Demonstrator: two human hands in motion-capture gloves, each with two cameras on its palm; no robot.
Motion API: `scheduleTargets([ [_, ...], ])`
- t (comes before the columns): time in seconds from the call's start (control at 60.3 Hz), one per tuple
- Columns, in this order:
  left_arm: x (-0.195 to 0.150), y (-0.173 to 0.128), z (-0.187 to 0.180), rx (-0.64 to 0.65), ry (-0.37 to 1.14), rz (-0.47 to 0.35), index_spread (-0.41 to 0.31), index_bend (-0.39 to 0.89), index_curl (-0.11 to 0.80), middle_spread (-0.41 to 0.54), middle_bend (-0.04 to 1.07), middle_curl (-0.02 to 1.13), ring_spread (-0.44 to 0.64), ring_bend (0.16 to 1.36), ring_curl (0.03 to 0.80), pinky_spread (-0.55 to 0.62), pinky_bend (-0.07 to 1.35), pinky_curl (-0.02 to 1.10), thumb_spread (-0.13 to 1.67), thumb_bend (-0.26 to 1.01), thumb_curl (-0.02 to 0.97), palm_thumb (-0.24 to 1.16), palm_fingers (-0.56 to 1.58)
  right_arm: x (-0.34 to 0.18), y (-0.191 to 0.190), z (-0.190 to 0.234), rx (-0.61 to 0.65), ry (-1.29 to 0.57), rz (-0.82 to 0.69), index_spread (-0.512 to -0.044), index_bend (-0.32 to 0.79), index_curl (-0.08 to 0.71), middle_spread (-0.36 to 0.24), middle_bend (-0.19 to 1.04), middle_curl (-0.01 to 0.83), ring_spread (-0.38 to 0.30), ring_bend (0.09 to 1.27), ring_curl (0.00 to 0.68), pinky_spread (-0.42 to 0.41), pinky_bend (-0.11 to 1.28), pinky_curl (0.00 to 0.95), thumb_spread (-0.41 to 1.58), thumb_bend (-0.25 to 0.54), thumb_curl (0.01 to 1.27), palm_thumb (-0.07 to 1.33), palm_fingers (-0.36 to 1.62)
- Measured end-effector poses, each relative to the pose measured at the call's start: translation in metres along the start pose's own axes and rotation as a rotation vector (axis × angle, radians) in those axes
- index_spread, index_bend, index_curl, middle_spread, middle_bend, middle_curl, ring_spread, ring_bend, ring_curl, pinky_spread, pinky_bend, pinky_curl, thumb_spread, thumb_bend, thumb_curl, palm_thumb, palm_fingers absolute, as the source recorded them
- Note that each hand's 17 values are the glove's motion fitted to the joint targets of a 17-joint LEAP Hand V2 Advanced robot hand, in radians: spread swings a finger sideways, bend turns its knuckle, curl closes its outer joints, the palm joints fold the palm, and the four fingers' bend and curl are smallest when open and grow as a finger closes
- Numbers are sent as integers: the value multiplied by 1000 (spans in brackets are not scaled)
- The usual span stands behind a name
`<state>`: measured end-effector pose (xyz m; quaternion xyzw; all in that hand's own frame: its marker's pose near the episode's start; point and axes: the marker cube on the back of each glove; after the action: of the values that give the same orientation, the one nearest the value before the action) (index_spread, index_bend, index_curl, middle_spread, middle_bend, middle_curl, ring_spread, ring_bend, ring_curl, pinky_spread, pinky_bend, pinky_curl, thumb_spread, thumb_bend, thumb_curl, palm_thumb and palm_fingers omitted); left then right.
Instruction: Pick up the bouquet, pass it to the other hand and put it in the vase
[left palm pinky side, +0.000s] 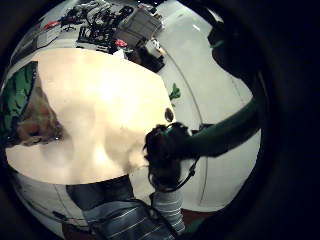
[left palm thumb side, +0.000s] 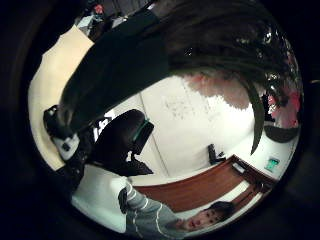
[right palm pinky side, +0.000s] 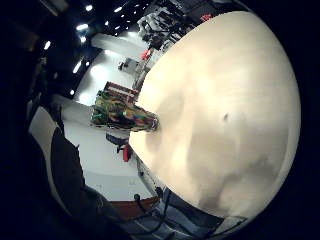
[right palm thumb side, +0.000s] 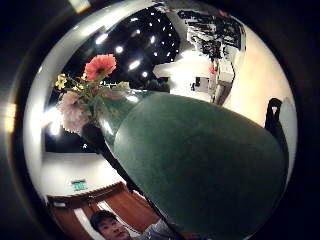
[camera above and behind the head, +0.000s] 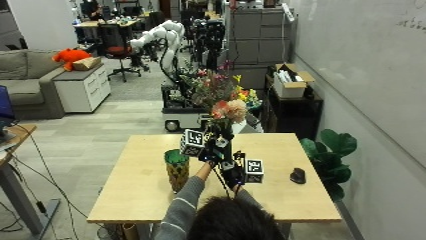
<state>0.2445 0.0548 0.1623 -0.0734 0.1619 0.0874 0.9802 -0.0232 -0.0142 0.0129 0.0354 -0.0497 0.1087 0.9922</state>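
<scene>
While both black-gloved hands, the left hand and the right hand, hold the upright bouquet of pink, red and yellow flowers with fingers curled round its dark green stems above the light wooden table, the patterned green-rimmed vase stands just beside them.

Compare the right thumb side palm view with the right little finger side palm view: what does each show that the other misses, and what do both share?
Only the thumb side view shows the bouquet: red, pale pink and yellow flowers above its green stems, which fill much of the picture, so they are close to that palm. Only the little finger side view shows the multicoloured vase, standing on the table near its edge with nothing in it. Both share the light wooden table and the cluttered room beyond it.
</scene>
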Motion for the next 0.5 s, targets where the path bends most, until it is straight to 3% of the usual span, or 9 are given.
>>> scheduleTargets([
  [0.033, 1, -1, 2, 24, 16, 8, -9, 76, 290, -7, 203, 416, 24, 430, 358, 28, 312, 371, 921, -26, 330, 293, 629, -8, 2, 8, -23, -77, -74, -192, 643, 666, -134, 964, 674, -168, 1107, 625, -183, 843, 633, 1089, -5, 657, 1150, 1337],
  [0.133, 10, 0, 7, 98, 11, 38, -14, 68, 261, -45, 216, 421, -32, 448, 359, -42, 389, 391, 905, -23, 339, 328, 734, -2, 8, 22, -1, -58, 43, -192, 642, 669, -134, 965, 673, -167, 1108, 624, -183, 842, 634, 1091, -6, 672, 1148, 1336],
  [0.182, 16, 3, 9, 130, 4, 53, -25, 67, 249, -65, 214, 421, -68, 459, 359, -81, 424, 398, 904, -18, 344, 356, 792, 23, 7, 22, 68, 127, 240, -192, 641, 670, -134, 965, 673, -167, 1108, 624, -183, 842, 635, 1092, -7, 679, 1147, 1336],
  [0.249, 22, 6, 8, 196, -4, 63, -42, 64, 234, -107, 236, 426, -125, 469, 359, -149, 449, 399, 910, -7, 353, 414, 897, 28, 12, 30, 85, 127, 414, -192, 640, 671, -134, 965, 672, -167, 1108, 623, -183, 842, 635, 1094, -7, 687, 1145, 1336],
  [0.282, 24, 7, 6, 243, -3, 61, -77, 73, 232, -152, 274, 437, -183, 486, 363, -220, 480, 403, 920, 16, 363, 479, 1069, 35, 11, 32, 104, 159, 463, -192, 640, 672, -134, 966, 672, -167, 1109, 623, -183, 841, 636, 1094, -7, 692, 1145, 1336],
  [0.315, 27, 8, 2, 303, 0, 64, -96, 72, 227, -186, 290, 437, -223, 494, 364, -260, 497, 402, 922, 24, 371, 525, 1143, 38, 8, 35, 101, 139, 448, -192, 639, 673, -134, 966, 672, -167, 1109, 623, -184, 841, 636, 1095, -7, 695, 1144, 1336],
  [0.365, 30, 10, -2, 383, -11, 69, -155, 134, 246, -246, 376, 478, -296, 546, 394, -348, 556, 423, 928, 70, 400, 648, 1386, 29, 3, 43, 51, -7, 292, -192, 639, 674, -134, 966, 671, -167, 1109, 623, -184, 841, 637, 1096, -7, 701, 1143, 1336],
  [0.448, 30, 10, -5, 437, -67, 93, -218, 198, 290, -307, 477, 512, -354, 622, 420, -400, 557, 435, 933, 66, 419, 722, 1461, -20, 21, 52, -38, -254, 226, -192, 637, 675, -133, 969, 671, -167, 1108, 622, -184, 840, 637, 1097, -8, 711, 1136, 1338],
  [0.498, 29, 8, -6, 458, -90, 106, -245, 228, 321, -327, 515, 528, -374, 664, 435, -415, 564, 438, 961, 60, 424, 745, 1475, -8, 19, 52, -20, -165, 215, -189, 636, 676, -133, 969, 670, -166, 1110, 622, -185, 835, 638, 1098, -13, 711, 1124, 1339],
])
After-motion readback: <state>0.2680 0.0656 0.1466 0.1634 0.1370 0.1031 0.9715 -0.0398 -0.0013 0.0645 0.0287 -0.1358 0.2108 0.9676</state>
